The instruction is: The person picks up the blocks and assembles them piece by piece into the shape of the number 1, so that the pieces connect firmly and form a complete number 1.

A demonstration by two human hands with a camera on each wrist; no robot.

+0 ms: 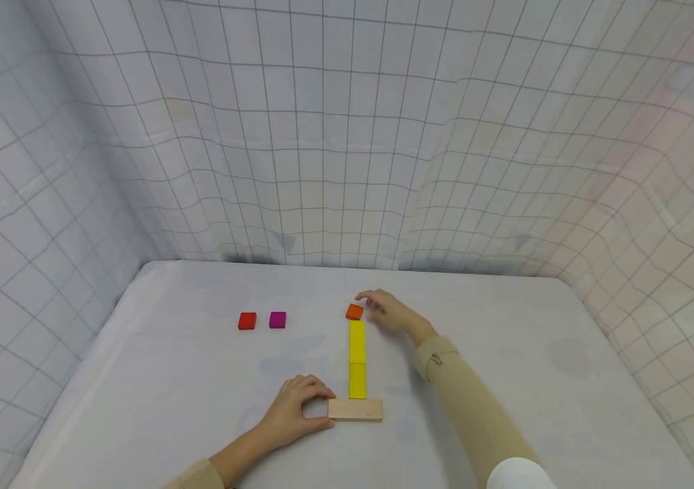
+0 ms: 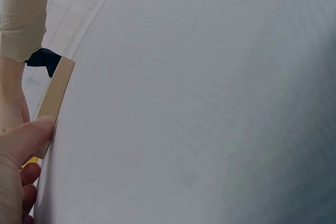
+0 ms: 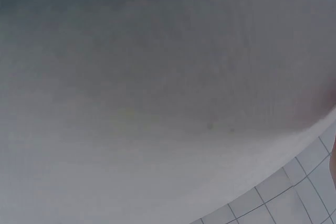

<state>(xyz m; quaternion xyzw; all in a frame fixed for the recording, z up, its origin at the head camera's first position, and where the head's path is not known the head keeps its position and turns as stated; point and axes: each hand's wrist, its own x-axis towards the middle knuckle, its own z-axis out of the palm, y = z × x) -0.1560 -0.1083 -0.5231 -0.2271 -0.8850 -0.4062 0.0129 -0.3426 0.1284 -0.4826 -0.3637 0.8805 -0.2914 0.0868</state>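
In the head view my left hand (image 1: pixel 295 411) pinches the left end of a plain wooden block (image 1: pixel 356 409), thumb on the near side and fingers on the far side. The left wrist view shows that thumb (image 2: pixel 37 129) pressed against the wooden block (image 2: pixel 56 93). Two yellow blocks (image 1: pixel 357 360) stretch end to end away from it. Beyond their far end sits a small orange square block (image 1: pixel 354 312), slightly turned. My right hand (image 1: pixel 390 312) is just right of it, index finger and thumb spread apart beside the orange block.
A red square block (image 1: pixel 247 320) and a purple square block (image 1: pixel 278 320) lie to the left on the white-covered table (image 1: pixel 170 380). Grid-patterned white curtains (image 1: pixel 347 149) hang behind the table and along both sides.
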